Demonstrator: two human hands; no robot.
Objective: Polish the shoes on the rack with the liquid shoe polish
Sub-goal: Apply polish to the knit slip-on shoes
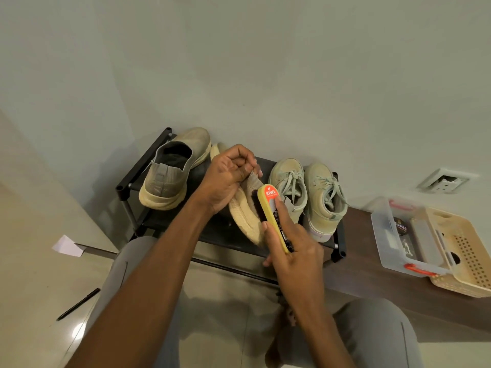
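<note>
Yellow-backed shoe brush, gripped lengthwise in the right hand, lies against the side of the beige knit shoe, its long axis along the sole. The left hand pinches that shoe's collar, holding it tilted above the rack mid-shelf; its pale sole looks grubby.

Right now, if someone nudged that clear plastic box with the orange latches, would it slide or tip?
The clear plastic box would probably slide easily: it looks thin-walled and light, sitting on a smooth dark shelf. Tipping seems unlikely, since it is low and wide. The beige basket right beside it would likely block a push that way.
</note>
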